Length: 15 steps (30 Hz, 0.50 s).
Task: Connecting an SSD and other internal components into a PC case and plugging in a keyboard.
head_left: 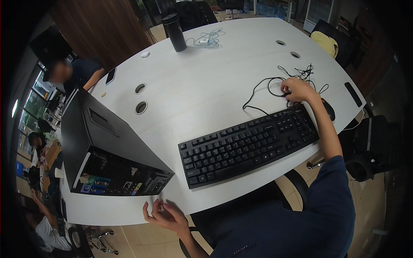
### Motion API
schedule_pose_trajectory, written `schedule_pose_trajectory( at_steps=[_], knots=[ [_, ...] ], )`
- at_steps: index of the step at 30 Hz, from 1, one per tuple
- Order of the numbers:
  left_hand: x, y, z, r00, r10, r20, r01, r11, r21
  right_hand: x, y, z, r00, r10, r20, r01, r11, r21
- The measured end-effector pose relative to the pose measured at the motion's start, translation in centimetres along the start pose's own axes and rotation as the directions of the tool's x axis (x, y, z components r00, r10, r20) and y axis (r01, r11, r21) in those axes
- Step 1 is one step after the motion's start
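Beyond the right end of the black keyboard [249, 148], my right hand [300, 89] is closed, its fingertips pinching a black cable [262, 81] that loops across the white table. The exact part in the fingers is partly hidden. My left hand [167, 216] is empty, its fingers apart and loosely bent, at the table's near edge. Just beyond it stands a black computer tower [124, 129], its back panel with coloured ports facing me. The left hand appears apart from the tower. A black mouse [329, 110] lies right of the keyboard, partly behind my right forearm.
A black tumbler [174, 34] and a pale coiled cable [208, 40] are at the far side of the white table [206, 86]. Round holes [141, 107] pierce its top. A phone [111, 75] lies near a seated person at the left. A dark flat object [353, 94] is at the right edge.
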<state>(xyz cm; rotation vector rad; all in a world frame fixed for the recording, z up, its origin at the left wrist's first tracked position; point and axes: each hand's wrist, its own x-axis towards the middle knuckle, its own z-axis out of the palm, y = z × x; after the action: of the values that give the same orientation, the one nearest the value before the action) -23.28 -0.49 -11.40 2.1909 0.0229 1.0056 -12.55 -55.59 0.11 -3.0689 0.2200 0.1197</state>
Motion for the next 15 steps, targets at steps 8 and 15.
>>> schedule_pose_trajectory(
  at_steps=[8,15],
  knots=[
    [-0.2,-0.2,0.0,1.000,0.004,0.013,-0.004,1.000,0.031,-0.5,-5.2,-3.4,0.945,-0.152,-0.290,0.269,0.867,0.421],
    [0.0,-0.2,-0.3,1.000,0.001,0.010,-0.001,1.000,0.002,-2.5,-13.6,-12.9,0.777,-0.407,-0.481,0.611,0.298,0.734]
  ],
)
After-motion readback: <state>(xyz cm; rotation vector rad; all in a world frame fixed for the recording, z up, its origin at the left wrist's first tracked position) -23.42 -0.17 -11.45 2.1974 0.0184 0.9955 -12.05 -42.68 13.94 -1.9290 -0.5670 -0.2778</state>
